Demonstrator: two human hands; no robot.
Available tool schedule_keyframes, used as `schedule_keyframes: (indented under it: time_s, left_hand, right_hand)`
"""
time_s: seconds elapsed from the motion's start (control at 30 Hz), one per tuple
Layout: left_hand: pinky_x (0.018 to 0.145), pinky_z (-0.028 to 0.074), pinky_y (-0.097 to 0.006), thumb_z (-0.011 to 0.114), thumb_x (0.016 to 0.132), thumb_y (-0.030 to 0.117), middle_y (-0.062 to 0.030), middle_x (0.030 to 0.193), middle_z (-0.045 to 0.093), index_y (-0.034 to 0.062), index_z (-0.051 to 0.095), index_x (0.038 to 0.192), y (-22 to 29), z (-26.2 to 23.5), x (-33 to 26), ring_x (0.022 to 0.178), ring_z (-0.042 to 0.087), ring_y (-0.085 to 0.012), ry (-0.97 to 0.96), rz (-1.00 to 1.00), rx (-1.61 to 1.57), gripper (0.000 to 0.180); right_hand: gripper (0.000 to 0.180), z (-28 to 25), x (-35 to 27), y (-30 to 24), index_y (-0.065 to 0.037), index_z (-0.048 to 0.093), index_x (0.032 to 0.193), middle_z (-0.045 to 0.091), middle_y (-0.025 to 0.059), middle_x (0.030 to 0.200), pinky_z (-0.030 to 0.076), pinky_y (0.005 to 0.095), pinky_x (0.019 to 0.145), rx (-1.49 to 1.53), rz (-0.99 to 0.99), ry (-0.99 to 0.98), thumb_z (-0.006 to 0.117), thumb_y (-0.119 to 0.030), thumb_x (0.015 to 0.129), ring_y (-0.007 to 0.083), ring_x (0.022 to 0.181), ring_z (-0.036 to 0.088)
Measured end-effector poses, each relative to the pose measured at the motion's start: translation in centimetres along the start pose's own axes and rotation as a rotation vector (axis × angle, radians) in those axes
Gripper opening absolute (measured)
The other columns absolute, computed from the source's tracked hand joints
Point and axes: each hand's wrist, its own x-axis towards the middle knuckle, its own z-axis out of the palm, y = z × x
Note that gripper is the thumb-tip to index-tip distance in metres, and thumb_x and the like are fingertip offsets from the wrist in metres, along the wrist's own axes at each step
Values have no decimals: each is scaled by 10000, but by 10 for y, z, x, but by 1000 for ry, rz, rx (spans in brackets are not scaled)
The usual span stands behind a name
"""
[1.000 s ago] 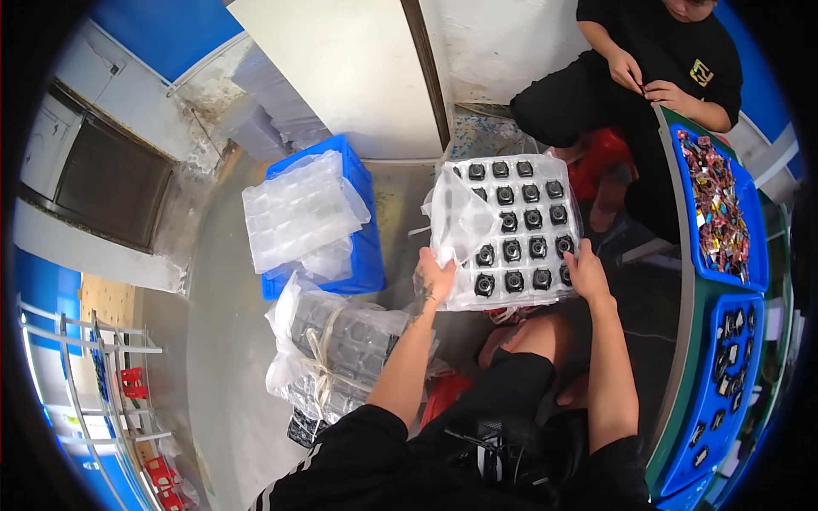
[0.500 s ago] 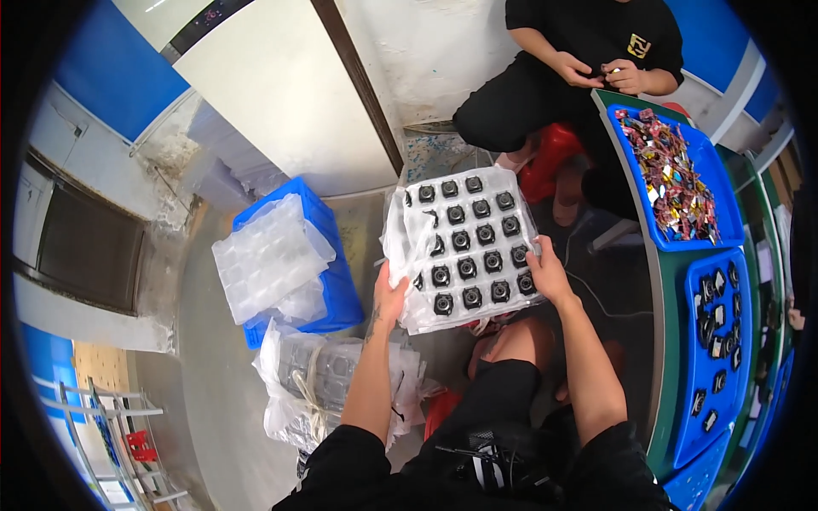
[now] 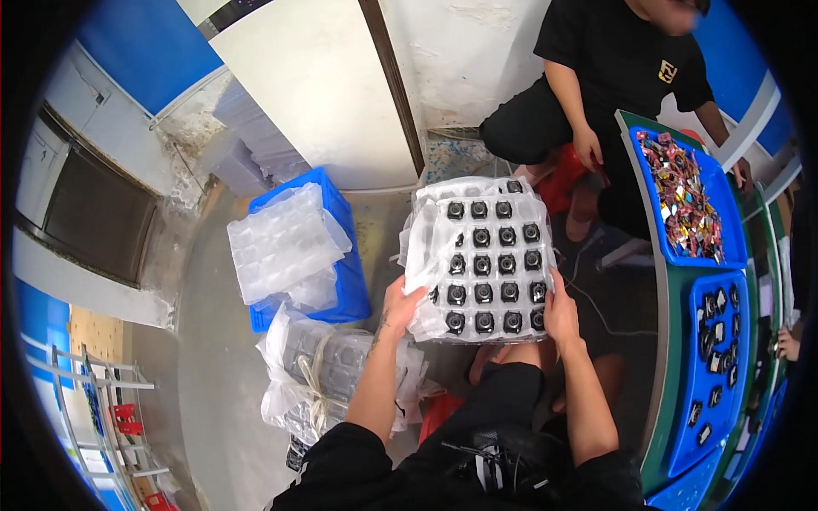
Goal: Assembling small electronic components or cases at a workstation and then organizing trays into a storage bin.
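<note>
Between my two hands is a plastic tray (image 3: 469,278) with rows of pockets, each holding a small black part with a round lens-like centre. A crumpled translucent white sheet (image 3: 423,247) covers its left side. Another layer shows past the tray's far edge, so it looks like more than one tray is stacked. My left hand (image 3: 402,308) grips the near left edge, fingers partly hidden under it. On the near right edge my right hand (image 3: 559,312) is closed, with its fingertips at the side of the tray.
Left stands a blue crate (image 3: 348,281) topped with translucent pocketed sheets (image 3: 288,243). A tied bundle of clear trays (image 3: 328,375) lies below it. Right, a green table (image 3: 673,341) carries a blue bin of colourful small parts (image 3: 686,200) and a blue tray of black parts (image 3: 711,375). A co-worker (image 3: 618,85) sits beyond.
The tray has turned slightly and sits squarer before me, with a layer now showing at its far edge. The co-worker's hands have parted, one lowered, the other over the table.
</note>
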Motion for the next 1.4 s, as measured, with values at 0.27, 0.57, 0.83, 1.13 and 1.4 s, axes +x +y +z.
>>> schedule_keyframes:
  time_s: [0.27, 0.57, 0.83, 1.13, 1.4]
  left_hand:
    - [927, 478, -330, 641, 866, 59, -116, 1245, 594, -4, 446, 1343, -10, -9, -19, 1085, 597, -204, -111, -255, -170, 519]
    - [1046, 370, -320, 590, 886, 26, -120, 1393, 487, 27, 339, 1447, -36, -9, -24, 1257, 477, -205, -31, 204, 303, 615]
    - [1076, 322, -313, 540, 922, 49, -107, 1479, 384, 69, 210, 1507, -34, -19, -28, 1327, 396, -208, -199, 38, -18, 672]
    - [1104, 279, -316, 482, 868, -55, -138, 1470, 402, 72, 288, 1485, -43, -14, -49, 1350, 385, -239, -70, 230, 150, 659]
    - [1119, 259, -311, 451, 824, -106, -147, 1452, 428, 4, 349, 1439, -43, -19, -75, 1355, 385, -249, -22, 395, 219, 633]
  right_hand:
    - [466, -5, -16, 11, -180, 378, 1381, 656, 274, 928, 479, 496, 792, 164, 27, 6, 474, -92, 934, 454, 924, 631]
    - [591, -10, -24, -5, -168, 246, 1441, 638, 325, 999, 468, 518, 829, 190, -93, -87, 530, -153, 924, 499, 981, 600]
    - [661, -9, -24, 9, -40, 168, 1466, 633, 347, 863, 478, 556, 791, -181, -74, -114, 518, -180, 923, 513, 837, 617]
    - [582, -15, -58, -17, -176, 291, 1464, 628, 330, 792, 481, 577, 744, -129, -91, 25, 478, -116, 916, 499, 764, 623]
    - [550, -32, -91, -38, -193, 321, 1459, 620, 311, 738, 467, 586, 698, -99, -159, 28, 453, -104, 932, 492, 716, 614]
